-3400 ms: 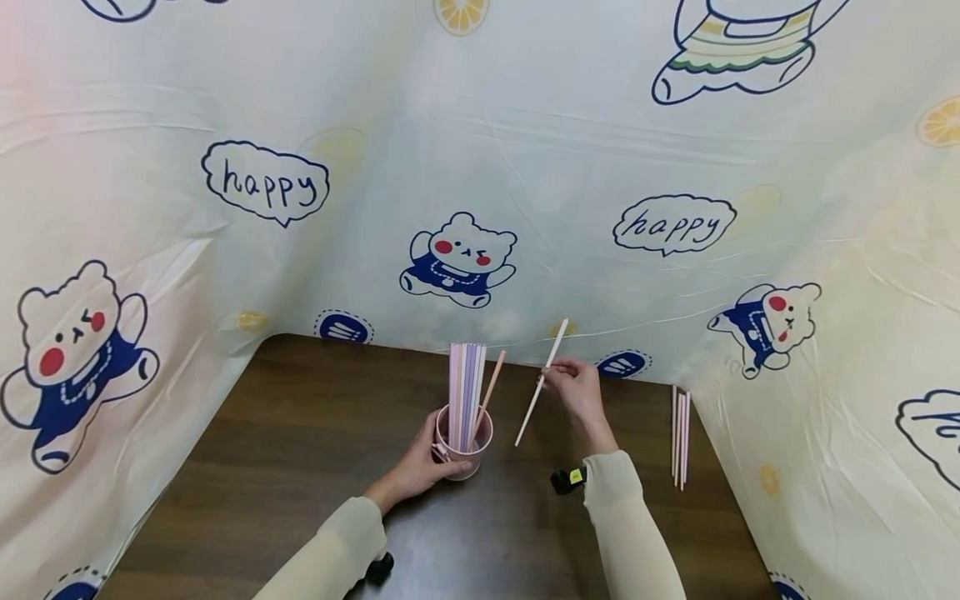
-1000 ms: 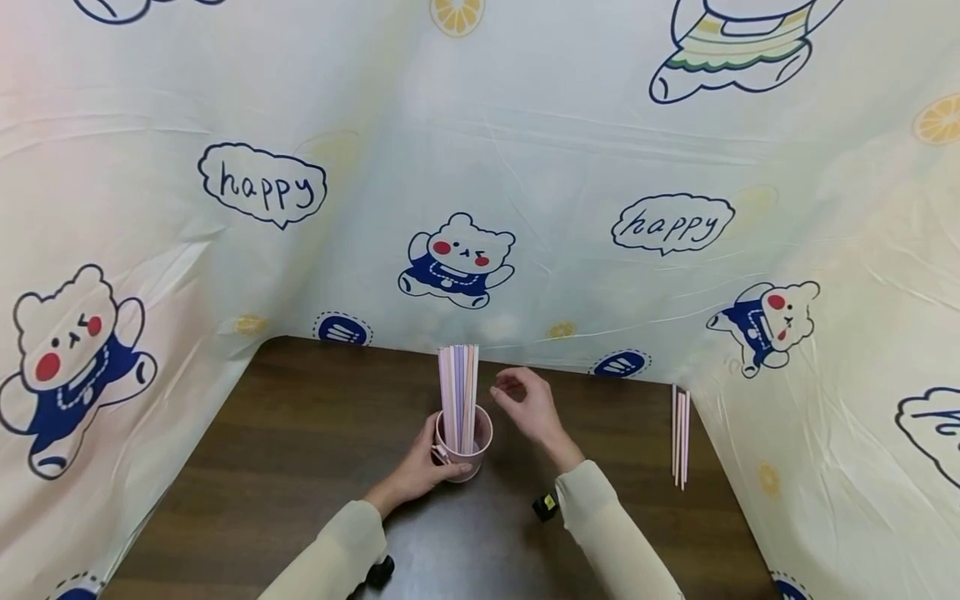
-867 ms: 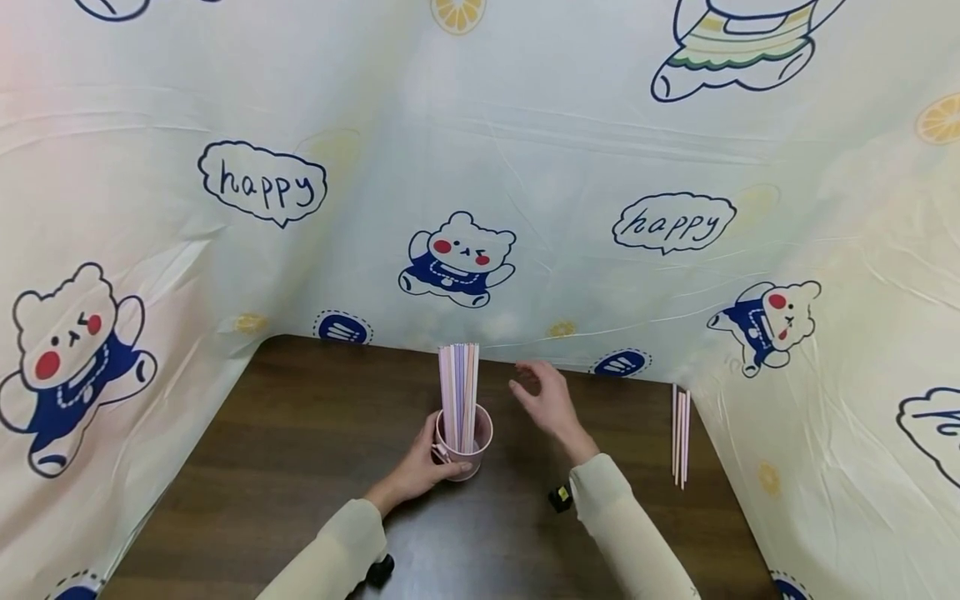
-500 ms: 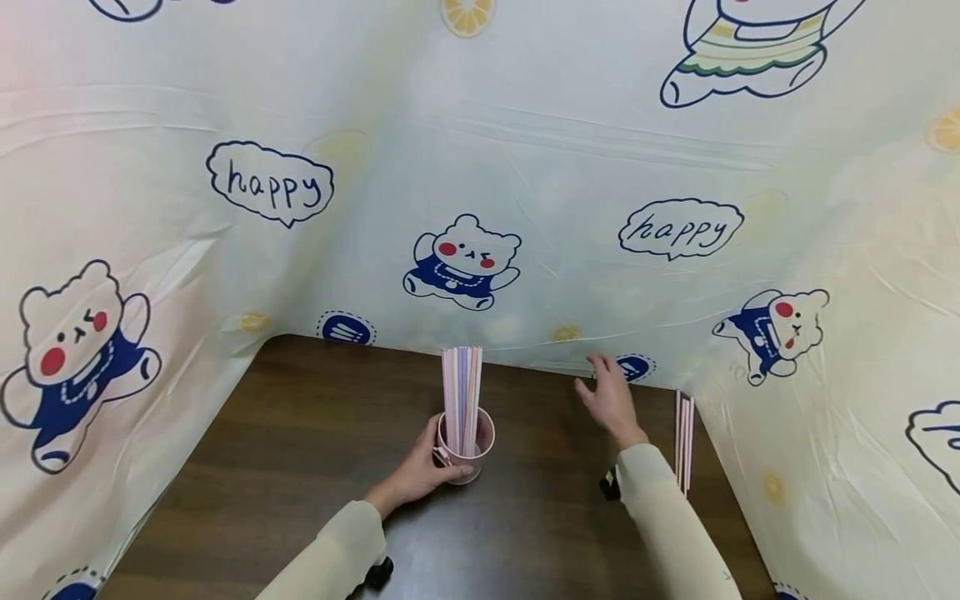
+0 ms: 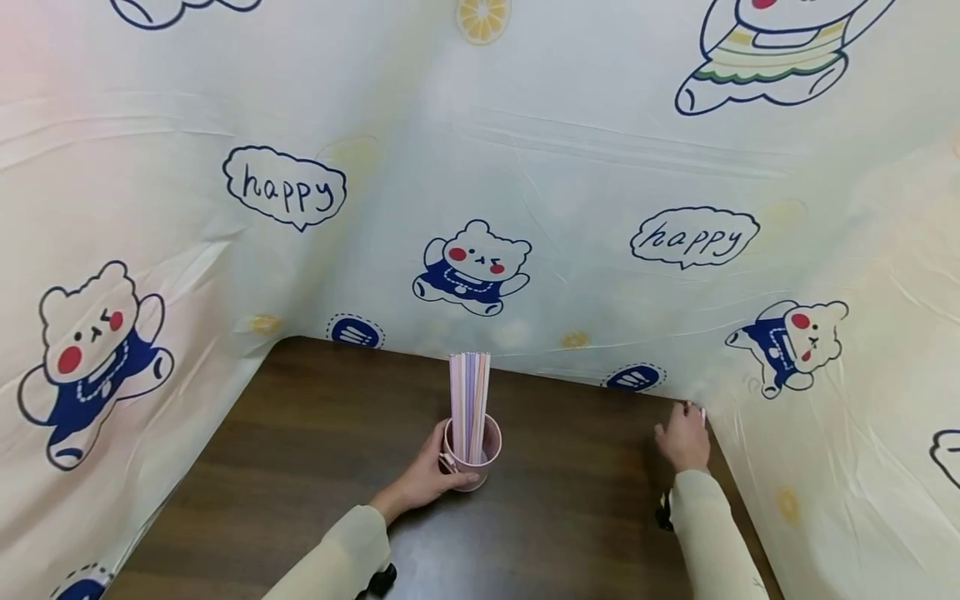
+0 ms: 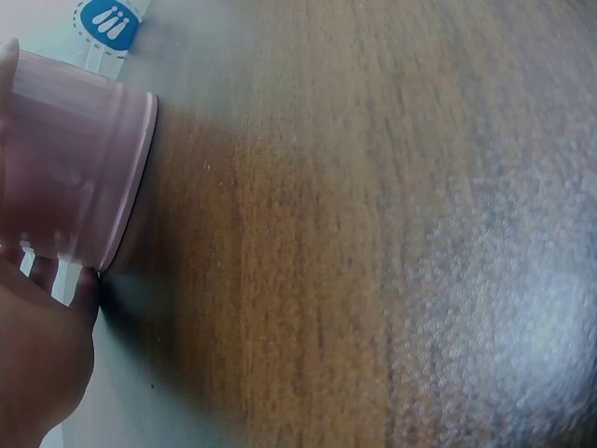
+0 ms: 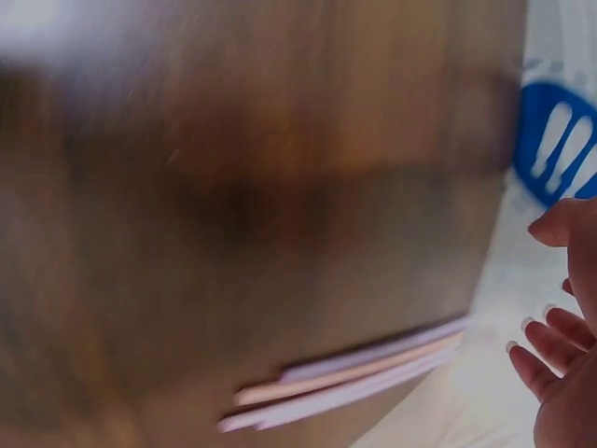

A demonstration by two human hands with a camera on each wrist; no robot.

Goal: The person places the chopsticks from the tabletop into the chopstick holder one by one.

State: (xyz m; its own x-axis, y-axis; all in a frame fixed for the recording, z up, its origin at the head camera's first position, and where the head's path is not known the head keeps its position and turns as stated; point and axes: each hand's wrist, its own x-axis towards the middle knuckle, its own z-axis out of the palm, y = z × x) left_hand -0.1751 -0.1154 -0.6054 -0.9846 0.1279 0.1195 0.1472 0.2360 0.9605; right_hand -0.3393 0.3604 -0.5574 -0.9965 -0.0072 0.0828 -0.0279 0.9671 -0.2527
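My left hand (image 5: 420,482) grips a pink cup (image 5: 492,450) that stands upright on the table, thumb along its front. In the left wrist view the pink cup (image 6: 70,159) shows its base rim on the wood, and fingers of the left hand (image 6: 42,350) lie along its side. A bundle of pastel straws (image 5: 470,408) stands in the cup. At the table's far right corner my right hand (image 5: 686,439) covers most of the loose straws. The right wrist view shows several loose straws (image 7: 350,375) lying side by side, with the right hand (image 7: 571,336) above them, fingers parted and holding nothing.
A dark wooden table (image 5: 300,442) is enclosed by pale printed cloth (image 5: 570,275) along its back and sides. Black wrist cameras are strapped at both cuffs. The cloth meets the table edge right beside the loose straws.
The straw pinched in my right hand earlier is now in the cup with the bundle. That hand has swung right, from beside the cup to the loose straws. My left hand keeps its grip.
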